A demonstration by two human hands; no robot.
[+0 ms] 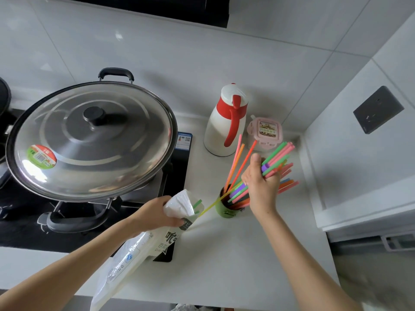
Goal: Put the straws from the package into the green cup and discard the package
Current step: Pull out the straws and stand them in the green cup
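Head view: right hand (261,187) clamped around a fat bundle of straws (272,167), lower ends already inside the green cup (224,208), tops fanning toward 2 o'clock. Left hand (155,213) closed on the mouth of the package (134,250), held low at 7 o'clock from the cup; a green tip or two poke out of its opening, and one yellow straw (210,207) bridges package mouth and cup rim. Hands apart, cup between them.

Risks, as judgement: cup is small and light-looking, bundle leans hard to one side, so letting go at this tilt could tip the cup or spill straws over the surface. Yellow straw lies half in and may slide out onto the surface when the package pulls away. Leftover straws in the package could get binned with it if not checked.

White surface (224,254), corner of a kitchen with pale tiled walls. Big pan with steel lid (89,140) on a black stove at 9 o'clock. White-and-red jug (226,122) and pink box (265,133) at 12 o'clock behind the cup. Dark wall plate (378,110) at 2 o'clock.
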